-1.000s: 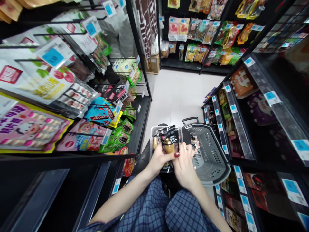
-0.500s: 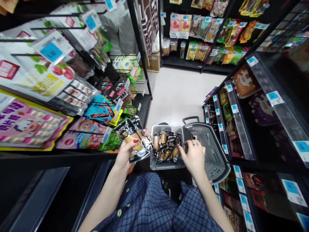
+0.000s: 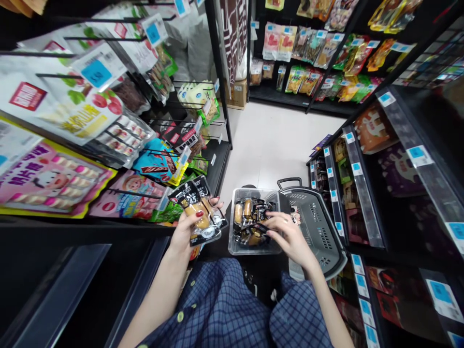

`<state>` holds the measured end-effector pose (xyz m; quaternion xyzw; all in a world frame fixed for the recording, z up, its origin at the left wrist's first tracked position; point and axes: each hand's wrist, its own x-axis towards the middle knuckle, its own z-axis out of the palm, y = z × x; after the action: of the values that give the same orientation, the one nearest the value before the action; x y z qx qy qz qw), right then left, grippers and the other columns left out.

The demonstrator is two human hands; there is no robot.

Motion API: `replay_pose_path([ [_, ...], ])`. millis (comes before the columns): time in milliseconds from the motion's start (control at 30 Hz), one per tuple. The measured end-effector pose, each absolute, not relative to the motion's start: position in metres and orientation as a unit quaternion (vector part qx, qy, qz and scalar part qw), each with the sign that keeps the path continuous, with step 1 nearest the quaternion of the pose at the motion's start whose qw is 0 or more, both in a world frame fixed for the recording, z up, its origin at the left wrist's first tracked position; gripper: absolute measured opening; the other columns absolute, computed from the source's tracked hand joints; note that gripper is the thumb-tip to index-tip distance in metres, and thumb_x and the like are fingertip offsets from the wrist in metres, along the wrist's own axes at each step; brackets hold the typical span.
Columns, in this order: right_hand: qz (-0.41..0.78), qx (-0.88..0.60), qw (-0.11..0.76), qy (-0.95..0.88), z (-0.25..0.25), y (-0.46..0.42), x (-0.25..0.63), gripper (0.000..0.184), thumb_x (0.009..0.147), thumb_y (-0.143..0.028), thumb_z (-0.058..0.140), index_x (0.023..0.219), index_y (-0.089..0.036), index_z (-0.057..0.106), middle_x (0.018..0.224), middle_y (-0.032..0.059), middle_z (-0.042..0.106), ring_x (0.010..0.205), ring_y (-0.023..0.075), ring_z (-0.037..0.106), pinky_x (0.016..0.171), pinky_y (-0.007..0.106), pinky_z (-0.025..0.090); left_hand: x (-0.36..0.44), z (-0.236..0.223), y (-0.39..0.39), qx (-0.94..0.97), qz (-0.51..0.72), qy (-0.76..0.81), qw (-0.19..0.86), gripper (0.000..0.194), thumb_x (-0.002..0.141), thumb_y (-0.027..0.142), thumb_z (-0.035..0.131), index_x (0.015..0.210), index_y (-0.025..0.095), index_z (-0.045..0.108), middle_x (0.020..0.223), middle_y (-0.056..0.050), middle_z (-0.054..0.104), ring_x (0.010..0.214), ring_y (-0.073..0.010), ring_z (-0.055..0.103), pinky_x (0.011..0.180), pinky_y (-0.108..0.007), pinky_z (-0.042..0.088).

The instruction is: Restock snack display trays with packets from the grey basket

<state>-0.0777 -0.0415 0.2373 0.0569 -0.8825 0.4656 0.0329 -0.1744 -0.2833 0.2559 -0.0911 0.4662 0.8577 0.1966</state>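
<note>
While your left hand (image 3: 184, 231) holds the black packets (image 3: 193, 199) beside the container, your right hand (image 3: 292, 239) works at the open top of the clear container (image 3: 253, 250). The left grip is closed: the thumb presses on the printed front faces and the fingers support from behind, an arrangement that appears to keep the packets fanned and their faces readable from above. Exact count is uncertain, because the packets overlap. The right grip is partly open, with bent fingers and the thumb slightly apart, both touching the small wrapped pieces (image 3: 248, 210) inside; whether a piece is pinched cannot be told. The container sits centrally in front of your body, between the two hands — a position that probably keeps its contents within short reach of either one. It appears upright, and its walls confine the loose pieces, which lie heaped at mixed angles. What bears its weight is hidden below it. The grey basket (image 3: 316, 220) stands close by on your right, partly behind your right hand, with its handle (image 3: 289, 181) at the far end; this placement likely leaves the space directly ahead of you free for handling. Hanging bags (image 3: 54, 180) line the rack on your left — near the held packets, yet apart from your fingers.
</note>
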Motion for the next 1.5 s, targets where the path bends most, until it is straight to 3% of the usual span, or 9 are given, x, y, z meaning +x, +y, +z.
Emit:
replay_pose_path([
  [67,0.569,-0.007,0.05,-0.821,0.249,-0.037,-0.077,0.012,0.089,-0.029,0.048,0.084,-0.021,0.056,0.083,0.0018,0.062,0.084,0.0176,0.056,0.075,0.032,0.043,-0.174,0.255,-0.285,-0.083,0.86,0.456,0.215,0.039,0.063,0.021,0.069,0.102,0.014,0.065,0.109,-0.013,0.067,0.107,-0.0316,0.059,0.091,-0.048,0.048],
  [167,0.606,-0.123,0.126,-0.776,0.27,-0.033,-0.08,0.016,0.087,-0.035,0.05,0.08,-0.021,0.053,0.069,-0.0023,0.053,0.064,0.0134,0.049,0.06,0.025,0.038,-0.173,0.255,-0.284,-0.077,0.85,0.456,0.252,0.04,0.062,0.02,0.07,0.102,0.014,0.065,0.113,-0.014,0.065,0.108,-0.033,0.058,0.091,-0.049,0.047],
  [367,0.647,-0.155,0.155,-0.73,0.298,-0.036,-0.095,0.017,0.084,-0.037,0.055,0.08,-0.021,0.052,0.072,-0.0013,0.053,0.067,0.0138,0.049,0.062,0.025,0.04,-0.165,0.259,-0.266,-0.049,0.807,0.509,0.295,0.046,0.061,0.02,0.074,0.104,0.012,0.061,0.114,-0.017,0.064,0.095,-0.0331,0.064,0.084,-0.046,0.051],
  [600,0.69,-0.157,0.127,-0.695,0.297,-0.053,-0.1,0.017,0.083,-0.036,0.055,0.078,-0.02,0.052,0.072,-0.0015,0.053,0.066,0.0125,0.049,0.061,0.025,0.042,-0.154,0.258,-0.245,-0.008,0.754,0.551,0.358,0.051,0.058,0.022,0.078,0.103,0.012,0.056,0.091,-0.013,0.071,0.088,-0.0284,0.067,0.083,-0.04,0.051],
  [867,0.684,-0.149,0.123,-0.704,0.298,-0.087,-0.102,0.016,0.084,-0.035,0.052,0.077,-0.02,0.052,0.066,-0.0027,0.053,0.063,0.0126,0.051,0.059,0.024,0.042,-0.143,0.242,-0.22,0.024,0.735,0.581,0.348,0.068,0.059,0.023,0.079,0.121,0.014,0.052,0.115,-0.012,0.063,0.111,-0.0283,0.057,0.099,-0.039,0.04],
  [1033,0.628,-0.173,0.15,-0.744,0.286,-0.087,-0.098,0.018,0.087,-0.036,0.049,0.081,-0.02,0.053,0.069,-0.0019,0.056,0.061,0.0122,0.049,0.059,0.025,0.039,-0.136,0.241,-0.223,0.001,0.755,0.528,0.389,0.066,0.074,0.049,0.063,0.128,0.015,0.048,0.124,-0.014,0.057,0.119,-0.0267,0.05,0.102,-0.037,0.038],
  [1133,0.592,-0.187,0.152,-0.769,0.281,-0.087,-0.098,0.019,0.088,-0.036,0.047,0.081,-0.02,0.053,0.068,-0.0015,0.055,0.061,0.0128,0.049,0.059,0.026,0.038,-0.132,0.241,-0.225,-0.011,0.793,0.447,0.415,0.074,0.07,0.062,0.059,0.129,0.019,0.048,0.122,-0.014,0.058,0.117,-0.0291,0.052,0.099,-0.041,0.04],
  [1267,0.59,-0.201,0.147,-0.768,0.278,-0.092,-0.1,0.019,0.088,-0.036,0.045,0.08,-0.02,0.051,0.069,-0.0013,0.055,0.062,0.0134,0.05,0.058,0.026,0.039,-0.131,0.243,-0.225,-0.001,0.811,0.389,0.438,0.089,0.053,0.041,0.08,0.131,0.021,0.043,0.117,-0.012,0.061,0.111,-0.0324,0.056,0.095,-0.042,0.043],
  [1500,0.559,-0.201,0.151,-0.79,0.274,-0.109,-0.102,0.017,0.089,-0.033,0.043,0.08,-0.021,0.051,0.079,0.0027,0.06,0.075,0.0178,0.055,0.069,0.031,0.043,-0.13,0.261,-0.221,-0.049,0.767,0.465,0.438,0.072,0.053,0.012,0.07,0.122,0.019,0.052,0.104,-0.008,0.068,0.097,-0.029,0.062,0.08,-0.034,0.049],
])
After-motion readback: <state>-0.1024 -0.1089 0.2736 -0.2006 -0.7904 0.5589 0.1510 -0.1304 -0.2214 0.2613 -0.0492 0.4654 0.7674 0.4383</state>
